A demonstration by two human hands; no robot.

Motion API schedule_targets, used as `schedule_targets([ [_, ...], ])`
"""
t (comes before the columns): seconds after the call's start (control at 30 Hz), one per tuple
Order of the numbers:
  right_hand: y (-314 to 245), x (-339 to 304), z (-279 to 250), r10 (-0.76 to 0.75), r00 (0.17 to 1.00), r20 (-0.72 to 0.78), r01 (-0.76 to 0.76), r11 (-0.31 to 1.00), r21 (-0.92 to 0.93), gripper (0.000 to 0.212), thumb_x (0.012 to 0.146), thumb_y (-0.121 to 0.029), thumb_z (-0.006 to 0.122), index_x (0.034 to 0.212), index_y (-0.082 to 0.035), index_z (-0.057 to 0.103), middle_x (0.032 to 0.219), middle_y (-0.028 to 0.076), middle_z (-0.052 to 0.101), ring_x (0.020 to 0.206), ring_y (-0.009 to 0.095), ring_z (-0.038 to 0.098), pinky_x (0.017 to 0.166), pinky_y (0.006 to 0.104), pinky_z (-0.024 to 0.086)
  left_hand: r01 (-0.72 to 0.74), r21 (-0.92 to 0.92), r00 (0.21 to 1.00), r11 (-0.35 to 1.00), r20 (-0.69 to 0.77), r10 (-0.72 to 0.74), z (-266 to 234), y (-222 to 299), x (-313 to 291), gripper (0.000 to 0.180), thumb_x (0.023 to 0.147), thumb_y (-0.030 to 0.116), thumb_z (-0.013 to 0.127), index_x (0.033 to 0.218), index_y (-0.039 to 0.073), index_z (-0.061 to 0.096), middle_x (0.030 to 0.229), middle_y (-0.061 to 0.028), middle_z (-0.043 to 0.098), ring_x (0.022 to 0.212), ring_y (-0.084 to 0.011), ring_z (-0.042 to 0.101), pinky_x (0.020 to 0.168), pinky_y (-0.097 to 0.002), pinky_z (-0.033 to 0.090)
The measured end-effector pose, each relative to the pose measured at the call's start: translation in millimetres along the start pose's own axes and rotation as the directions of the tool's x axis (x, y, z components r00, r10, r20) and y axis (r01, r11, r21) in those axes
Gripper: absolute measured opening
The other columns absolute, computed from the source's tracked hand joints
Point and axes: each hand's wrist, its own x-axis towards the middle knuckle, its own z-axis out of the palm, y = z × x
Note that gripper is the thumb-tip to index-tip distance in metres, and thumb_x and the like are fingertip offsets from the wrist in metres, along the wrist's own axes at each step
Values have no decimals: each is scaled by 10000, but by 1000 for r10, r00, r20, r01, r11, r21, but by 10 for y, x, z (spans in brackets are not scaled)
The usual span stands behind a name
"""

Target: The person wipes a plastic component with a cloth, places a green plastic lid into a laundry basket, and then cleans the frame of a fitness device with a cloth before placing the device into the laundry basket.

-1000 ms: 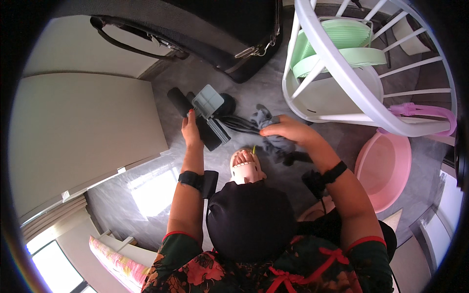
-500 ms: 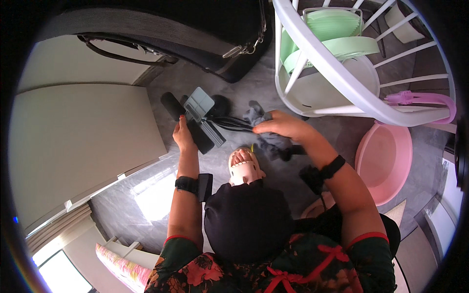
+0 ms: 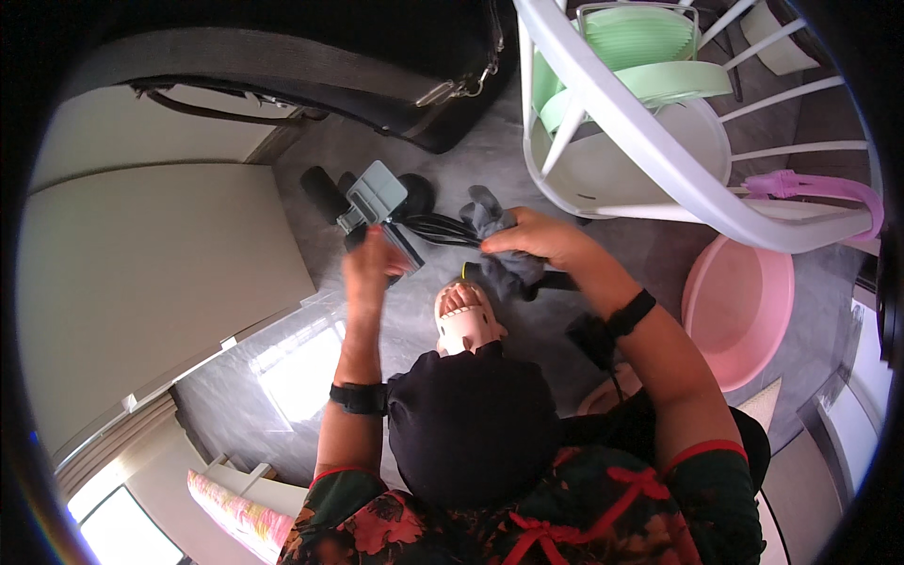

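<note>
My right hand [image 3: 537, 237] is closed around several black cords [image 3: 443, 229], over a soft dark-grey bundle [image 3: 490, 209] with finger-like lobes, whose kind I cannot make out. The cords run left to a black contraption [image 3: 325, 195] with a thick, foam-like cylinder. On it sits a light-grey rectangular plate [image 3: 379, 191] beside a ribbed bar. My left hand [image 3: 372, 262] is at the contraption's near side, below the plate. Motion smears its fingers, so its grip is unclear. Between my arms is my foot in a pale slipper [image 3: 466, 330] with a toothed shark-mouth opening.
A white railed stand [image 3: 650, 132] at the far right holds green ridged tubs [image 3: 640, 42]. Beneath its near edge is a pink basin [image 3: 739, 311]. A large black bag [image 3: 377, 71] lies at the far side, and a pale cabinet [image 3: 160, 282] stands left.
My left hand has shifted right and nearer along the contraption, and its fingers are now blurred. The light-grey plate has tilted slightly. My right hand keeps its hold on the cords.
</note>
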Motion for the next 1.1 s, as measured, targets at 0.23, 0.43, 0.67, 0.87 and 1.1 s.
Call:
schedule_targets([
  [0.23, 7, -67, 120, 36, 999, 27, -35, 999, -27, 260, 781, -190, 723, 955, 0, 688, 884, 59, 693, 772, 139, 632, 707, 273, 487, 532, -761, 838, 372, 410, -359, 659, -339, 35, 490, 1011, 399, 405, 1211, -41, 486, 1167, -228, 586, 1114, -337, 568, 978, -437, 449],
  [0.43, 623, -48, 4, 180, 982, -53, -183, 982, -45, 313, 804, -236, 730, 1000, 2, 677, 914, 65, 680, 790, 137, 620, 723, 276, 482, 250, -915, 944, 316, 159, -288, 755, -649, 176, 183, 997, 148, 444, 989, -28, 494, 1000, -217, 598, 973, -371, 615, 931, -485, 505],
  [0.67, 780, -213, -342, 134, 957, -258, -216, 922, -322, 363, 757, -291, 709, 954, 10, 660, 844, 97, 675, 772, 170, 619, 704, 301, 471, 345, -887, 894, 306, 211, -396, 771, -720, 12, 191, 986, 204, 509, 1011, 15, 497, 978, -176, 614, 947, -342, 629, 823, -452, 532],
  [0.87, 539, 86, -330, -311, 856, -414, 13, 812, -584, 350, 767, -306, 703, 977, -35, 633, 868, 138, 677, 820, 287, 659, 754, 372, 494, 393, -861, 911, 324, 316, -266, 782, -827, -70, 161, 971, 202, 533, 996, 43, 540, 955, -141, 632, 901, -306, 629, 831, -473, 520],
  [1.1, 36, 441, 120, -303, 908, -290, 83, 808, -583, 470, 759, -407, 719, 1046, -46, 629, 905, 143, 688, 837, 265, 673, 757, 346, 502, 378, -877, 922, 296, 329, -203, 769, -798, -107, 131, 960, 157, 537, 983, 31, 564, 919, -128, 644, 843, -261, 630, 797, -440, 522],
])
